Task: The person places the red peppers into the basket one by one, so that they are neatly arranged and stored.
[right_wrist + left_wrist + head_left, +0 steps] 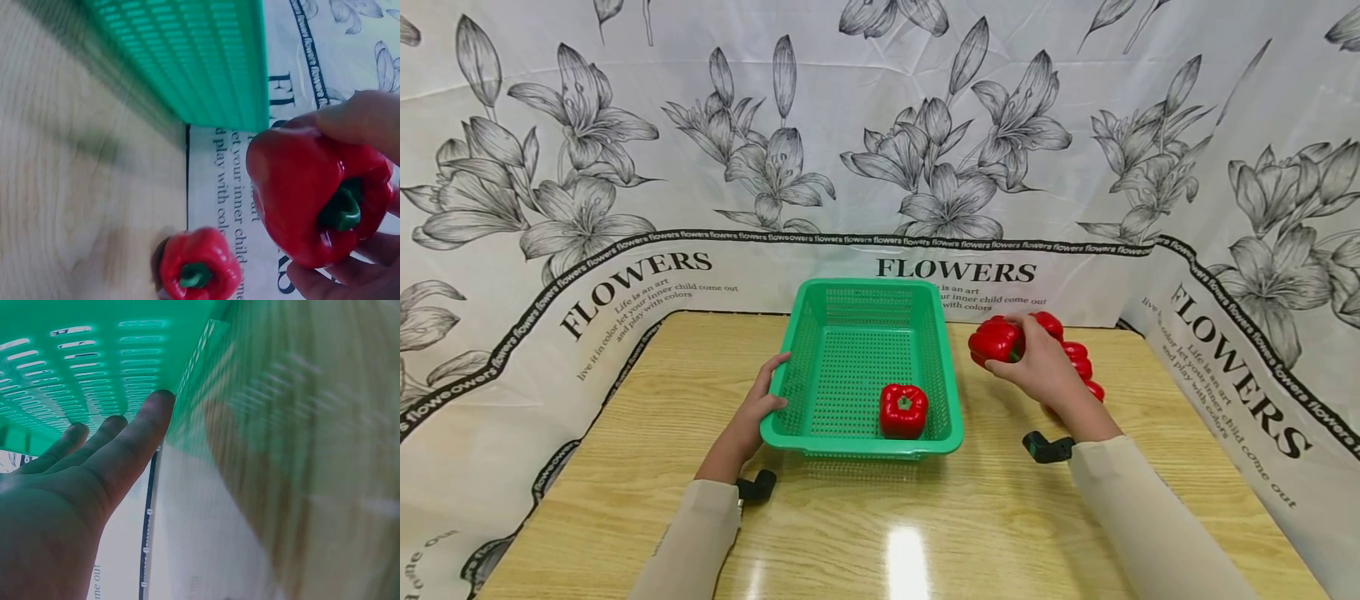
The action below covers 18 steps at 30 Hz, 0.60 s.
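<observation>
In the head view my right hand [1037,367] grips a red bell pepper [996,342] with a green stem, to the right of a green plastic basket [951,392]. The right wrist view shows the thumb and fingers around that pepper [294,194], held above the table. My left hand [751,421] holds the basket's left side, thumb over the rim. Its other fingers [134,440] lie along the outer wall in the left wrist view. One red bell pepper [903,412] sits inside the basket, at the near right corner.
Several more red peppers [1077,358] lie on the wooden table [850,533], partly hidden behind my right hand. Another pepper [200,265] stands on the table in the right wrist view. A flower-printed cloth [775,167] hangs around the back and sides.
</observation>
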Motion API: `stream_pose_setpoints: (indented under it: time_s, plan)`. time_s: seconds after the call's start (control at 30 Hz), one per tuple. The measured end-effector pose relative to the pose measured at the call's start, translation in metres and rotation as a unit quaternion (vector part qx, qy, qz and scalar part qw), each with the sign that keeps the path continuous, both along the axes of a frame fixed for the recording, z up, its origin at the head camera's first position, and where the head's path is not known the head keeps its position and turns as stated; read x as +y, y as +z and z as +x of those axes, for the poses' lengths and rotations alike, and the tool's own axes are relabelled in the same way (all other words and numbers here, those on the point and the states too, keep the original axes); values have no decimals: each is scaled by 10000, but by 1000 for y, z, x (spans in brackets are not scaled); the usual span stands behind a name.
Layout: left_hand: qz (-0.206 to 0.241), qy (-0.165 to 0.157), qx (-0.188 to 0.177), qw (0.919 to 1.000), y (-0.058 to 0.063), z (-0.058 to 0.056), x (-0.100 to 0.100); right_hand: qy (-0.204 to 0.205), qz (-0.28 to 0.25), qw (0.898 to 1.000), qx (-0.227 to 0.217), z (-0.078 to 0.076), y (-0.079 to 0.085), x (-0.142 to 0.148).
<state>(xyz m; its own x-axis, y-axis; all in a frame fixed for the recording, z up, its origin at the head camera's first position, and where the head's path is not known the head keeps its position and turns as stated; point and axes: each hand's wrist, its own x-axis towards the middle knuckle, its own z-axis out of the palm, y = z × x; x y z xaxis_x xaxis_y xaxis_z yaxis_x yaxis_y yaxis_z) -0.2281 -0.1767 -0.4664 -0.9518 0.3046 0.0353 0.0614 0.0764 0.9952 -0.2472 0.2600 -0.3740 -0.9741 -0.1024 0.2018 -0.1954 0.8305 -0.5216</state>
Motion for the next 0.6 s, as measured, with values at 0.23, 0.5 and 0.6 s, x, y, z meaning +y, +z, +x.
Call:
stream_pose_setpoints:
  time_s: [0.23,0.5,0.6]
  plan:
    - [-57,-21,28,10000,0,1,-1,61,76,9997,244,5,11,-8]
    - [-11,5,36,10000,-3,-1,-1,303,-11,9991,313,9,23,-17]
    - [-13,11,44,10000,-2,-1,-1,369,-45,9991,191,11,29,-23]
